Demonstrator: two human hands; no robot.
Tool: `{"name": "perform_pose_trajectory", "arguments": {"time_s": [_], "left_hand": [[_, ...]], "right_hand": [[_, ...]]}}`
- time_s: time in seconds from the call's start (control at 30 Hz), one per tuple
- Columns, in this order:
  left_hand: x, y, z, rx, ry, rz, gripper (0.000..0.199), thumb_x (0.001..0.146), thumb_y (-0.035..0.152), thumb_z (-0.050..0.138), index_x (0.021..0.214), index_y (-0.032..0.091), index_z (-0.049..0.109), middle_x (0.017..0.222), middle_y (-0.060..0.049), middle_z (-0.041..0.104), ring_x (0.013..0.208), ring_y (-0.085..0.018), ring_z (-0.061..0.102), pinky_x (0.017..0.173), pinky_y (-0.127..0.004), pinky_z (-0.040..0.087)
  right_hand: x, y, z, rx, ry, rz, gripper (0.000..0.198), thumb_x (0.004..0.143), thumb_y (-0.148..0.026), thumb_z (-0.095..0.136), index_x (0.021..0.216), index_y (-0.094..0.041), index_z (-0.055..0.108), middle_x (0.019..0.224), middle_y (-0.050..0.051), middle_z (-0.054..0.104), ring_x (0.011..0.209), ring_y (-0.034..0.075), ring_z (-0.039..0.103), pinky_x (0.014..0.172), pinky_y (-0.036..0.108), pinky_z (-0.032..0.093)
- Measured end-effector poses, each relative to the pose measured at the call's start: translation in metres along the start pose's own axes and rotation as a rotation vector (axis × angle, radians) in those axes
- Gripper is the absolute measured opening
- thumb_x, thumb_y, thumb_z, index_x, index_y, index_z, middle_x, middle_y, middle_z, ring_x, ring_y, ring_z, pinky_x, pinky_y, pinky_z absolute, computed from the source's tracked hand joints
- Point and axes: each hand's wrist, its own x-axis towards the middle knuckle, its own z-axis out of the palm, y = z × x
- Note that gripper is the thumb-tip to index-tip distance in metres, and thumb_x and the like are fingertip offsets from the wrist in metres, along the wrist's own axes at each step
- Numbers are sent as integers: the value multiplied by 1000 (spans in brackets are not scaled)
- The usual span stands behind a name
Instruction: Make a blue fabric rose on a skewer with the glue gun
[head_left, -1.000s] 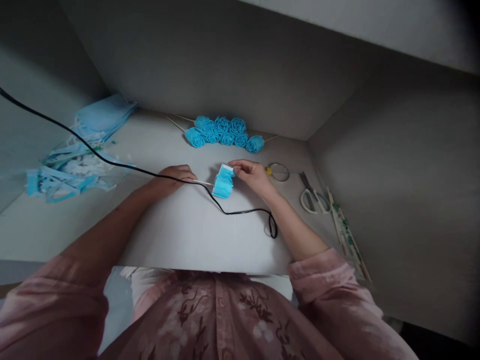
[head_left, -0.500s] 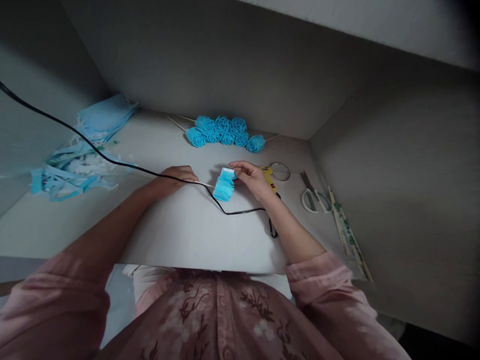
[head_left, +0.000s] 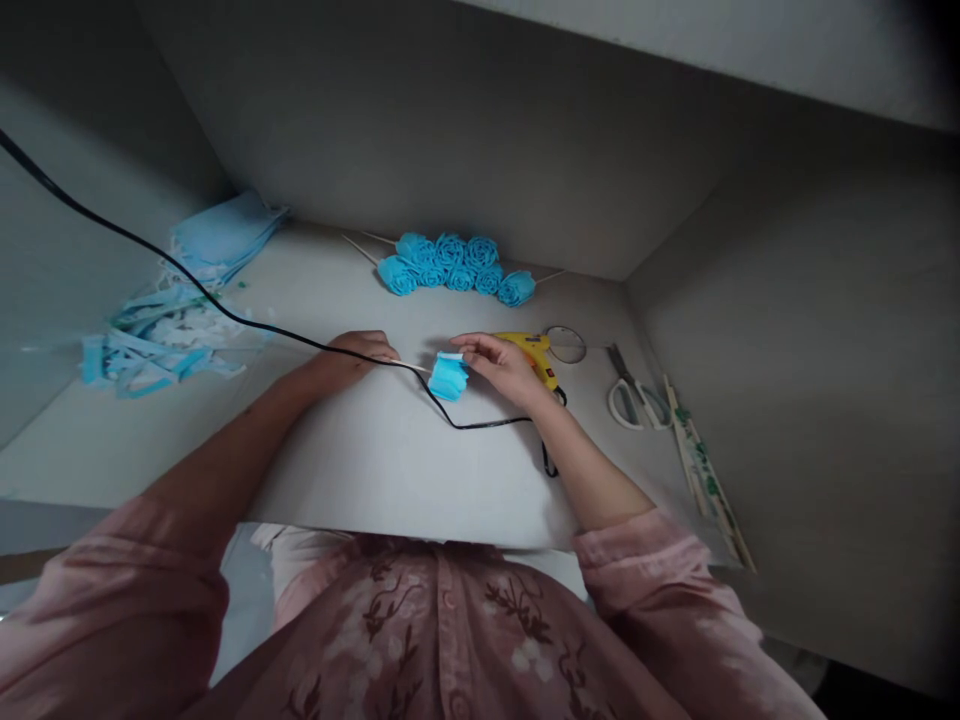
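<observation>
My left hand (head_left: 358, 360) is closed around a thin wooden stick (head_left: 409, 366), which points to the right. At the stick's tip is a pleated light blue fabric strip (head_left: 448, 379) with a white edge on top. My right hand (head_left: 501, 362) has its thumb and fingers at the strip's upper right edge, pinching it. Behind the right hand lies a yellow glue gun (head_left: 534, 352), partly covered by that hand. Its black cord (head_left: 487, 426) runs in front of the stick and past my left hand.
Several blue fabric roses (head_left: 459, 262) on sticks lie at the back. Blue face masks (head_left: 225, 235) and a heap of scraps (head_left: 161, 340) sit at the left. To the right are a tape roll (head_left: 565, 344), scissors (head_left: 634, 396) and wooden sticks (head_left: 705, 470). Cardboard-like walls (head_left: 450, 130) enclose the surface.
The strip's upper white-edged part has folded down, so the strip looks shorter. My right hand has dropped slightly, and more of the glue gun shows. The whole view has shifted a little.
</observation>
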Motion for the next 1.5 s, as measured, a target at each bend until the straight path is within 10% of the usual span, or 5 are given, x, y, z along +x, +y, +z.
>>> {"name": "perform_pose_trajectory", "arguments": {"time_s": [0.57,1.0,1.27,1.5], "left_hand": [[9,21,-6,88,180,121,34,102,47,58,113,21,77,109,-10,76,103,-22,68,96,-31,51],[62,27,17,159,92,222,18,93,31,64,97,22,80,100,-8,77,95,-21,69,91,-34,51],[62,26,31,-89,218,28,25,90,37,62,86,17,76,85,-6,73,77,-17,67,70,-26,51],[62,35,38,-127,221,-115,26,89,36,60,86,15,75,83,-5,72,74,-16,63,67,-25,49]], "right_hand": [[1,3,2,-45,-52,-49,44,83,-22,66,127,-22,72,109,6,69,100,19,66,90,33,55],[5,7,1,4,-64,-87,37,84,-25,67,120,-23,74,104,5,69,94,17,65,86,32,56],[7,11,1,0,11,-66,41,83,-29,70,123,-21,73,118,9,74,109,21,68,94,35,55],[11,22,2,-42,134,9,20,85,-36,65,91,-19,73,89,3,75,83,18,67,78,31,52]]}}
